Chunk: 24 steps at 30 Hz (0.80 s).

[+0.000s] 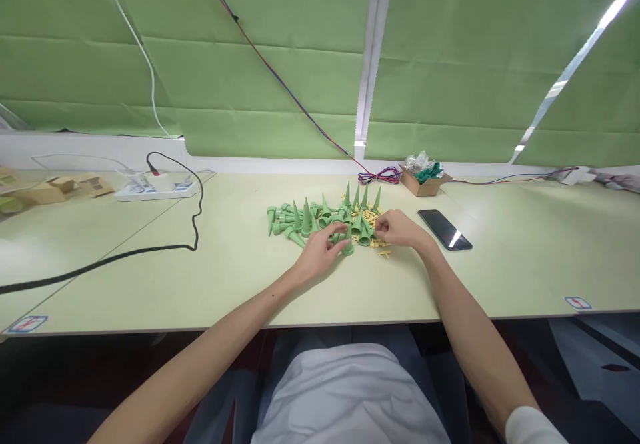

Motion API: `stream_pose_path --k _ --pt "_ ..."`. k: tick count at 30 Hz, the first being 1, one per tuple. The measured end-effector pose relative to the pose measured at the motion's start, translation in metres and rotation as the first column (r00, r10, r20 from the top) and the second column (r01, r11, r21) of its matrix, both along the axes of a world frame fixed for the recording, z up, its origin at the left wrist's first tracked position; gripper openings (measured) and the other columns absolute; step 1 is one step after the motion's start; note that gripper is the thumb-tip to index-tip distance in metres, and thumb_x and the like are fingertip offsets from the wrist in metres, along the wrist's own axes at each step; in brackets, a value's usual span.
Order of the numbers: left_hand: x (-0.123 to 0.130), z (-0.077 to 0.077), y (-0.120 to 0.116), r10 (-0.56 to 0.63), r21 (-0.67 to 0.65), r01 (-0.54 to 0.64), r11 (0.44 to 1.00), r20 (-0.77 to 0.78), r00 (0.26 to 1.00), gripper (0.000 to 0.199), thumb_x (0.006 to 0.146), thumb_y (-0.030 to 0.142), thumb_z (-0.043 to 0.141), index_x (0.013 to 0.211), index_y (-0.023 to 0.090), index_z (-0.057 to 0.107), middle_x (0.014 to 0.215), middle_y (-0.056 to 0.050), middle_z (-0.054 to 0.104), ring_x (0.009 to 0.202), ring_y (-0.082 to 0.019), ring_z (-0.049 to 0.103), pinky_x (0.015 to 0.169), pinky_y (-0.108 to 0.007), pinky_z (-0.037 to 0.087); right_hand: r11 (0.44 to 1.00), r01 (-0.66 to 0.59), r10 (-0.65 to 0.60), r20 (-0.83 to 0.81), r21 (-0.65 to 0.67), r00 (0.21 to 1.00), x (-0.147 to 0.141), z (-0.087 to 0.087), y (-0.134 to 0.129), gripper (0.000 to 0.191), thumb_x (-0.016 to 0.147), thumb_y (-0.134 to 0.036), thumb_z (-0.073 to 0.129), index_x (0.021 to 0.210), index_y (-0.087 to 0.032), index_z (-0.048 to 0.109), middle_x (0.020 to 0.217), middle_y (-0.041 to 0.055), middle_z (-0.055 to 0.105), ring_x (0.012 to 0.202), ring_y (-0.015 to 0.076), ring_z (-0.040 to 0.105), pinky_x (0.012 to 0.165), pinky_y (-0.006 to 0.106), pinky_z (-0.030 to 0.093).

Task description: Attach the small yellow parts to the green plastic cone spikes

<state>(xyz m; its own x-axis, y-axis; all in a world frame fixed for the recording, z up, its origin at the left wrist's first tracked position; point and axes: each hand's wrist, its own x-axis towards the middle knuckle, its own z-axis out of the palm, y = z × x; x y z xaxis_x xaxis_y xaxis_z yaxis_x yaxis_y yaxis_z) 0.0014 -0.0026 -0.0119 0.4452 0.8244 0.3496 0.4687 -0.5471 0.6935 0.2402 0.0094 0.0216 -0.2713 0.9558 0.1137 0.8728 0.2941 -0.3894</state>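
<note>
green plastic-looking cones (306, 221) lie in a loose heap at the middle of a pale table (225, 277), some standing point up, others on their sides. small yellow pieces (371, 217) are scattered at the right end of the heap, and a stray yellow piece (385, 254) lies on its near side.

your left hand (319, 255) is partly open at the near edge of the heap, thumb and index finger apart, beside an upright cone (349, 249); whether they grip it or only touch it, you cannot tell from here. your right hand (399, 228) has its fingers drawn together low over the yellow pieces; anything between the fingertips is hidden.

for good handling, a light touch low on the upright cone, near its wide base, probably steadies it better than pressure at the narrow tip. the yellow pieces look small and tangled, so a fingertip pinch on one, lifted straight up, should disturb its neighbours least. a sideways sweep of your right wrist could scatter them or tip the cones close by.

to the right, a dark phone (445, 229) lies flat near your right forearm, so a high elbow seems wise. farther off is an open cardboard box (424, 187).
</note>
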Motion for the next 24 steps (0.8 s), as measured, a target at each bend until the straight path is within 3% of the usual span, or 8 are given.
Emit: stream_pose_path --k 4,12,20,24 --pt "0.001 -0.001 0.000 -0.018 -0.016 0.018 1.000 0.012 1.000 0.031 0.093 0.035 0.051 0.116 0.018 0.062 0.120 -0.008 0.067 0.059 -0.009 0.057 0.064 -0.027 0.052 0.996 -0.057 0.056 -0.012 -0.068 0.998 0.001 0.001 -0.003 0.011 0.070 -0.020 0.064 0.060 -0.016 0.065 0.056 -0.0012 0.059 0.056 0.0115 0.051 0.054 0.023 0.034" --pt "0.001 -0.003 0.001 -0.050 -0.036 0.052 0.998 0.056 0.997 0.025 0.093 0.033 0.052 0.113 0.018 0.059 0.116 -0.010 0.068 0.061 -0.009 0.059 0.060 -0.024 0.051 0.998 -0.051 0.052 0.017 -0.041 0.999 -0.002 -0.005 -0.001 0.014 0.067 -0.025 0.072 0.057 -0.017 0.064 0.056 -0.0011 0.060 0.056 0.0123 0.051 0.052 0.024 0.033" --pt "0.001 -0.005 0.001 -0.070 -0.019 0.071 0.997 0.069 0.995 0.021 0.093 0.030 0.050 0.111 0.019 0.055 0.114 -0.008 0.066 0.058 -0.006 0.055 0.055 -0.021 0.044 1.000 0.006 -0.004 0.065 -0.025 0.998 -0.008 -0.005 -0.002 0.010 0.066 -0.023 0.072 0.061 -0.017 0.065 0.064 0.0015 0.065 0.062 0.0139 0.054 0.053 0.023 0.033" --pt "0.000 -0.005 0.002 -0.069 -0.014 0.070 0.997 0.077 0.995 0.021 0.092 0.027 0.049 0.112 0.020 0.054 0.114 -0.007 0.065 0.048 -0.003 0.044 0.049 -0.020 0.037 1.000 0.004 -0.002 0.080 -0.016 0.997 -0.010 -0.004 -0.004 0.010 0.067 -0.022 0.070 0.059 -0.018 0.064 0.062 0.0014 0.065 0.061 0.0143 0.054 0.053 0.024 0.033"
